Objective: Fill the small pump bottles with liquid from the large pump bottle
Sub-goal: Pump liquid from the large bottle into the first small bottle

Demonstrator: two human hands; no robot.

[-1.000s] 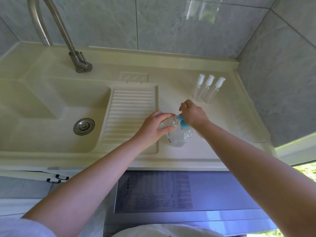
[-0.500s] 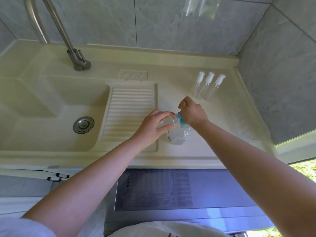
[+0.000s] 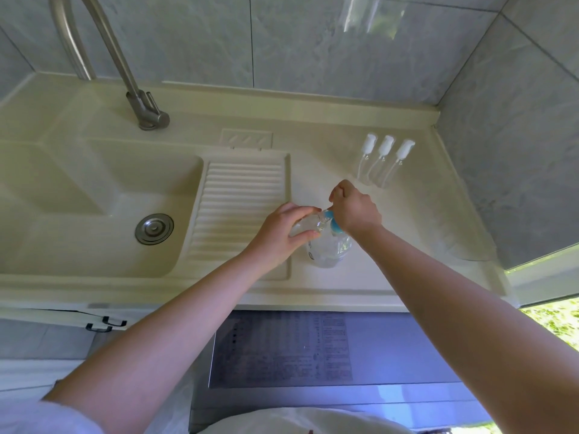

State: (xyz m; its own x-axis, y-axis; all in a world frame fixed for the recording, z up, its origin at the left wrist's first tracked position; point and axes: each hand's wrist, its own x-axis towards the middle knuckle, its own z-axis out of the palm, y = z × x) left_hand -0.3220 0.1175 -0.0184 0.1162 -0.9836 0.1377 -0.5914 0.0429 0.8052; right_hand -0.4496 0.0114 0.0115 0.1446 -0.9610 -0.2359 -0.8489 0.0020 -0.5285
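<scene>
The large clear pump bottle (image 3: 329, 250) with a blue pump head (image 3: 334, 226) stands on the counter right of the ribbed washboard. My right hand (image 3: 355, 209) is curled over the pump head from above. My left hand (image 3: 283, 234) pinches a small clear bottle (image 3: 308, 226) between thumb and fingers, held tilted against the pump's spout. Three small pump bottles (image 3: 383, 161) with white tops stand in a row at the back right, apart from both hands.
A cream sink basin (image 3: 94, 195) with a metal drain (image 3: 154, 228) lies to the left, a steel tap (image 3: 138, 98) behind it. The ribbed washboard (image 3: 241, 198) sits between basin and bottle. Tiled walls close the back and right. A grey appliance top (image 3: 282, 349) is below the counter edge.
Both hands keep their hold on the small bottle and the pump head. Only the view has shifted slightly.
</scene>
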